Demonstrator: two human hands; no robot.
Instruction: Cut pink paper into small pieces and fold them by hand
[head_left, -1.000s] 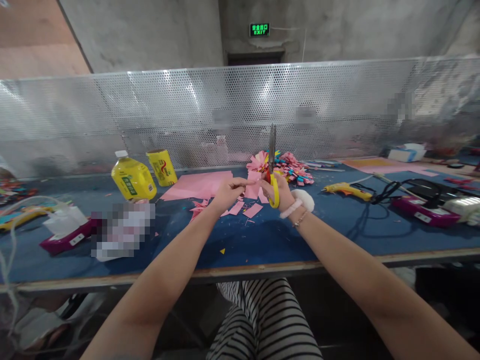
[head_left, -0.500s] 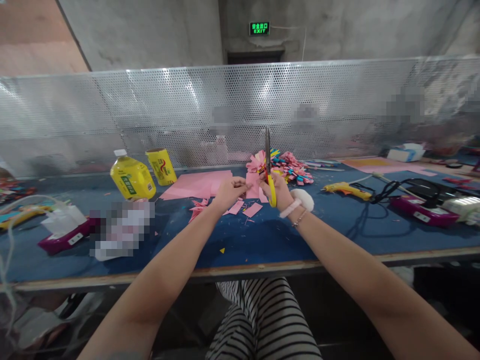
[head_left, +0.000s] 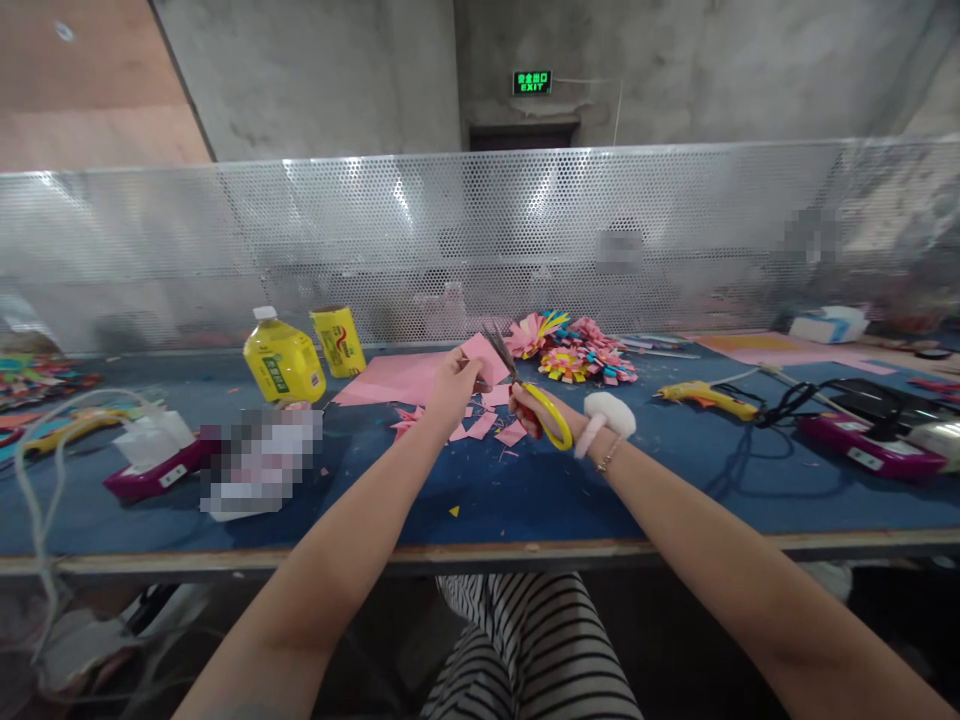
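My left hand (head_left: 450, 384) pinches a small pink paper piece (head_left: 482, 358) above the blue table (head_left: 525, 490). My right hand (head_left: 534, 410) grips yellow-handled scissors (head_left: 529, 396); their blades tilt up and left and meet the pink piece's edge. A white fluffy band (head_left: 604, 417) and a thin bracelet sit on my right wrist. Pink paper scraps (head_left: 480, 425) lie on the table under both hands. A larger pink sheet (head_left: 390, 378) lies flat just behind my left hand.
Two yellow bottles (head_left: 283, 366) stand at back left. A pile of pink and coloured paper flowers (head_left: 577, 350) lies behind my hands. A yellow glue gun (head_left: 701, 397) with black cable, magenta boxes (head_left: 862, 445) and a perforated metal screen (head_left: 480, 240) bound the table.
The scissors have swung from pointing straight up to tilting left onto the pink piece. My left hand has raised the piece slightly. The camera has shifted a little.
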